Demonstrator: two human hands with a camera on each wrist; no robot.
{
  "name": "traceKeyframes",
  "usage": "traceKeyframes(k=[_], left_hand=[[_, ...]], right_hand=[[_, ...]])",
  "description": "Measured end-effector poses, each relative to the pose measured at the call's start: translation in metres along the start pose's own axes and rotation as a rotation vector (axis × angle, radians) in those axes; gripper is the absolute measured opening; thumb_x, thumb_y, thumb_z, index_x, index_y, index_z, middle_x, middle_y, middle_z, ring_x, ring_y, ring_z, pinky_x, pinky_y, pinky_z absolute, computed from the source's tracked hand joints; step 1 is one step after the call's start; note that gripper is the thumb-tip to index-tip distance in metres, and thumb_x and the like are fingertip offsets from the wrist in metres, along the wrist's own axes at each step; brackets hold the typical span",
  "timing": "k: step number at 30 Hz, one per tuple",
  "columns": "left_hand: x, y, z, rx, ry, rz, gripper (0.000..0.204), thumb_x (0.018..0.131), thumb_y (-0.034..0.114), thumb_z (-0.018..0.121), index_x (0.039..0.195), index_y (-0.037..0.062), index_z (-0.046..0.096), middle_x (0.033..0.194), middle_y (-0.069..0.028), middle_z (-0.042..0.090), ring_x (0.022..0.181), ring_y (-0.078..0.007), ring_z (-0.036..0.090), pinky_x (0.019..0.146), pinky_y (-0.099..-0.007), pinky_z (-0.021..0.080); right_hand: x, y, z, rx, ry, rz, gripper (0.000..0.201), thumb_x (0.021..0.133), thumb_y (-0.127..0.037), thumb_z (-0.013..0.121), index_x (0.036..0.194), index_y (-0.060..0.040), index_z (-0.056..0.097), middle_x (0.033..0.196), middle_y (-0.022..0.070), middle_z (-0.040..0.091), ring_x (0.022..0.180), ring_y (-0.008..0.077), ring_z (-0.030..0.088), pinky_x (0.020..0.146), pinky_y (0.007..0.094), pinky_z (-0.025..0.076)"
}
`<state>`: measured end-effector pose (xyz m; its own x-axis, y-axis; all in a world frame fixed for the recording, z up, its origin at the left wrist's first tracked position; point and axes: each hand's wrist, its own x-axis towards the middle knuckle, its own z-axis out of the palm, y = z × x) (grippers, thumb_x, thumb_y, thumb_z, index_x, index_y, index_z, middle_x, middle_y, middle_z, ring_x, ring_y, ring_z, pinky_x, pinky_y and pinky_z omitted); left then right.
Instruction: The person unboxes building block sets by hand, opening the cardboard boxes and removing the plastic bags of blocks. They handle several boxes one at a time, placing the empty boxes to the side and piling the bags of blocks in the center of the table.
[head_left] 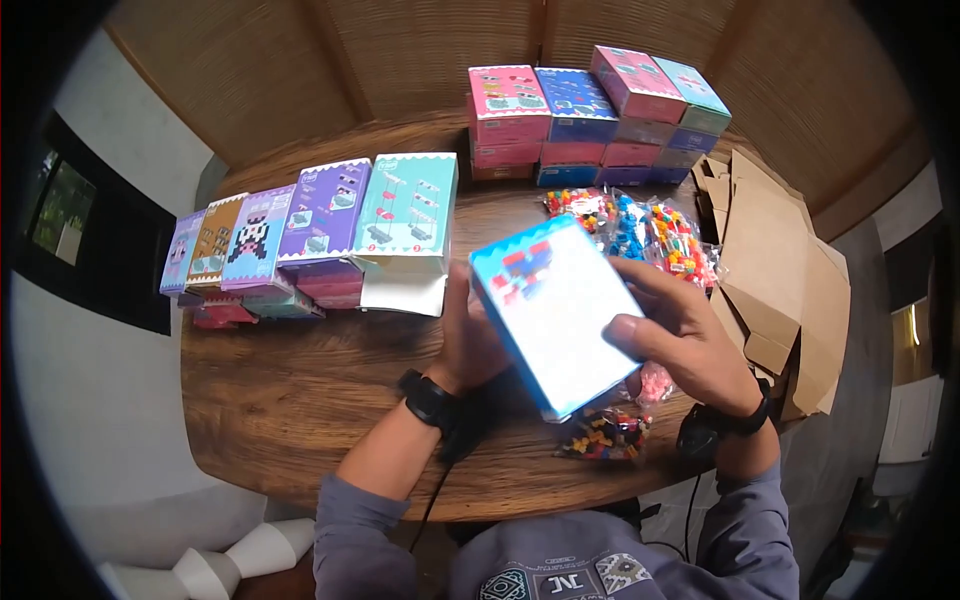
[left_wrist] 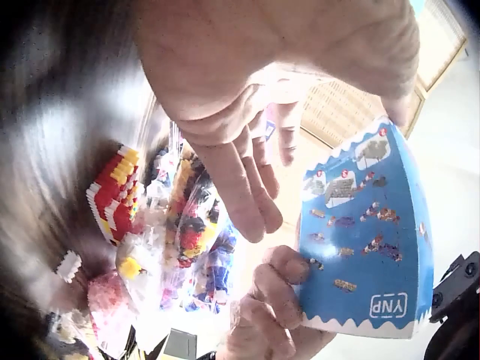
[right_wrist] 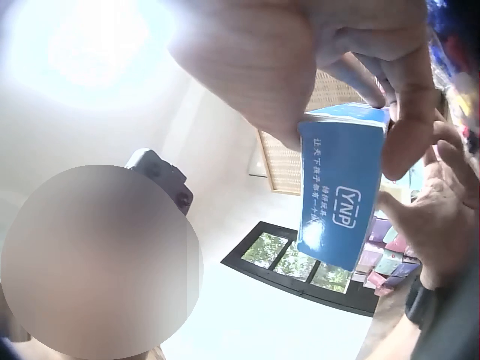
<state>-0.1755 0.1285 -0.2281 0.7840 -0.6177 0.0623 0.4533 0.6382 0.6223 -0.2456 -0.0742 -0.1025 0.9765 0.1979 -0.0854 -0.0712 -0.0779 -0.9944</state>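
A blue toy-brick box [head_left: 570, 330] marked YNP is held tilted over the table, its pale, glare-washed face up in the head view. My right hand [head_left: 690, 340] grips it by the right side, thumb on the pale face and fingers curled round the edge. At the box's left side is my left hand [head_left: 468, 335], partly hidden behind it. In the left wrist view the left hand [left_wrist: 247, 97] has its fingers extended, its thumb tip right at the corner of the box [left_wrist: 360, 232]. The right wrist view shows the box's narrow blue side [right_wrist: 337, 187] under the right hand's fingers.
Colourful boxes [head_left: 320, 220] are lined up at the left, and stacked boxes [head_left: 600, 120] stand at the back. Clear bags of bricks [head_left: 675, 240] lie behind the right hand, another bag [head_left: 608, 435] near the front edge. Flattened cardboard [head_left: 770, 260] covers the right side.
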Motion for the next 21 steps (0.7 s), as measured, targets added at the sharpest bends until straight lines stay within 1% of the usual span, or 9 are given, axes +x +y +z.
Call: traceKeyframes(k=[2, 4, 6, 8, 9, 13, 16, 19, 21], left_hand=[[0.004, 0.004, 0.012, -0.019, 0.021, -0.009, 0.081, 0.098, 0.065, 0.018, 0.149, 0.0019, 0.027, 0.148, -0.0171, 0.040, 0.137, -0.0274, 0.039, 0.115, -0.0430, 0.028], [0.003, 0.011, 0.018, 0.223, -0.038, 0.007, 0.073, 0.101, 0.058, 0.024, 0.149, 0.0024, 0.029, 0.148, -0.0166, 0.042, 0.139, -0.0283, 0.038, 0.115, -0.0437, 0.028], [0.004, 0.012, 0.021, 0.014, -0.015, -0.023, 0.069, 0.101, 0.054, 0.030, 0.147, 0.0022, 0.031, 0.146, -0.0167, 0.045, 0.137, -0.0292, 0.040, 0.115, -0.0443, 0.031], [0.006, 0.011, 0.023, 0.028, 0.042, -0.035, 0.067, 0.101, 0.052, 0.034, 0.147, 0.0019, 0.033, 0.145, -0.0167, 0.046, 0.135, -0.0301, 0.044, 0.113, -0.0448, 0.034], [0.007, 0.006, 0.021, -0.039, 0.023, -0.007, 0.068, 0.101, 0.052, 0.037, 0.146, 0.0015, 0.033, 0.143, -0.0172, 0.047, 0.129, -0.0299, 0.050, 0.108, -0.0446, 0.041], [0.012, -0.005, -0.007, -0.061, -0.125, -0.055, 0.065, 0.100, 0.050, 0.041, 0.141, 0.0004, 0.037, 0.130, -0.0189, 0.057, 0.106, -0.0312, 0.064, 0.089, -0.0518, 0.055], [0.010, -0.006, -0.001, -0.066, -0.032, -0.083, 0.068, 0.100, 0.052, 0.037, 0.141, -0.0020, 0.038, 0.126, -0.0192, 0.058, 0.102, -0.0285, 0.065, 0.087, -0.0473, 0.056], [0.014, 0.000, -0.003, -0.082, -0.144, -0.109, 0.071, 0.100, 0.055, 0.036, 0.141, -0.0031, 0.039, 0.121, -0.0192, 0.059, 0.099, -0.0268, 0.065, 0.087, -0.0456, 0.055], [0.013, 0.001, 0.001, -0.027, -0.093, -0.117, 0.076, 0.096, 0.061, 0.042, 0.136, -0.0038, 0.043, 0.118, -0.0185, 0.059, 0.098, -0.0259, 0.066, 0.086, -0.0425, 0.054]], right_hand=[[0.001, -0.004, 0.001, 0.039, 0.034, -0.019, 0.062, 0.093, -0.025, 0.069, 0.141, 0.0042, 0.042, 0.109, 0.0121, 0.066, 0.095, 0.0113, 0.062, 0.073, 0.0236, 0.051], [0.007, -0.004, 0.004, 0.052, 0.081, -0.108, 0.064, 0.093, -0.026, 0.069, 0.142, 0.0040, 0.041, 0.112, 0.0129, 0.064, 0.098, 0.0126, 0.062, 0.072, 0.0230, 0.052], [0.011, -0.007, 0.008, 0.059, 0.105, -0.134, 0.065, 0.093, -0.026, 0.068, 0.142, 0.0044, 0.040, 0.114, 0.0136, 0.063, 0.098, 0.0130, 0.062, 0.069, 0.0229, 0.052], [0.017, -0.017, 0.012, 0.056, 0.081, -0.132, 0.065, 0.093, -0.026, 0.068, 0.142, 0.0048, 0.039, 0.117, 0.0139, 0.062, 0.097, 0.0133, 0.063, 0.069, 0.0237, 0.053], [0.021, -0.023, 0.014, 0.052, 0.059, -0.123, 0.065, 0.093, -0.026, 0.068, 0.142, 0.0050, 0.038, 0.118, 0.0140, 0.061, 0.097, 0.0135, 0.063, 0.069, 0.0243, 0.054], [0.047, -0.030, 0.013, 0.138, -0.038, -0.010, 0.063, 0.093, -0.027, 0.068, 0.140, 0.0047, 0.042, 0.118, 0.0131, 0.062, 0.091, 0.0122, 0.066, 0.067, 0.0236, 0.056], [0.066, -0.040, 0.022, 0.179, -0.126, 0.006, 0.062, 0.094, -0.027, 0.066, 0.140, 0.0057, 0.041, 0.120, 0.0143, 0.060, 0.089, 0.0152, 0.067, 0.071, 0.0250, 0.058], [0.086, -0.038, 0.029, 0.160, -0.177, 0.034, 0.064, 0.094, -0.025, 0.066, 0.141, 0.0071, 0.037, 0.120, 0.0156, 0.060, 0.092, 0.0197, 0.069, 0.076, 0.0281, 0.059], [0.097, -0.037, 0.041, 0.196, -0.197, 0.037, 0.064, 0.094, -0.024, 0.065, 0.141, 0.0080, 0.036, 0.119, 0.0158, 0.061, 0.093, 0.0211, 0.069, 0.077, 0.0293, 0.059]])
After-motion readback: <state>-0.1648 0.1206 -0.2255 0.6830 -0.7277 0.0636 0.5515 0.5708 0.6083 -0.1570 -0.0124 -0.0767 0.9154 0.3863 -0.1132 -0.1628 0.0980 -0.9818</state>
